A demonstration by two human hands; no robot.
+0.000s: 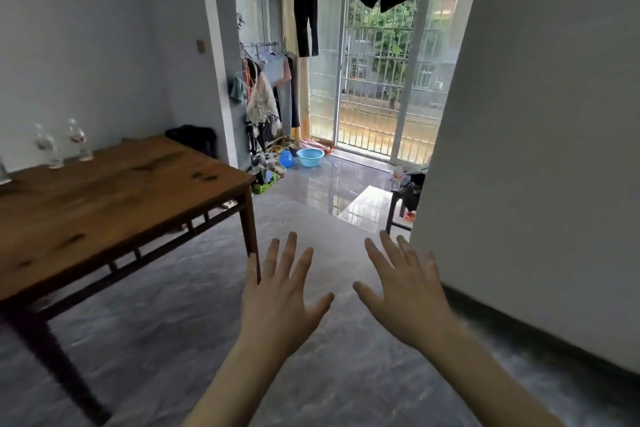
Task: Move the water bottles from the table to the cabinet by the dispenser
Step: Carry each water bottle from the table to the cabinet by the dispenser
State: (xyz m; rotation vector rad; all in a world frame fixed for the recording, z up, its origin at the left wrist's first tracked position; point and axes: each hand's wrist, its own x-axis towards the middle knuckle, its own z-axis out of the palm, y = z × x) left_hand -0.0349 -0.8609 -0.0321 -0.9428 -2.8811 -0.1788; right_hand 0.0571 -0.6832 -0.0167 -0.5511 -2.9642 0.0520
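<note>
Two clear water bottles stand on the far left of the brown wooden table [145,184], one [48,147] nearer me and one [79,140] behind it; both are blurred. A third clear item shows at the left frame edge, cut off. Another bottle [397,177] stands on a small dark stand [394,204] at the right, half hidden by the white wall. My left hand [282,298] and my right hand [408,295] hover side by side over the floor, palms down, fingers spread, holding nothing. No dispenser is visible.
A white wall [540,149] juts in on the right. Ahead, a barred balcony door with dark clothes hanging above it, a clothes rack [266,90], a blue basin [310,157] and shoes on the glossy grey floor.
</note>
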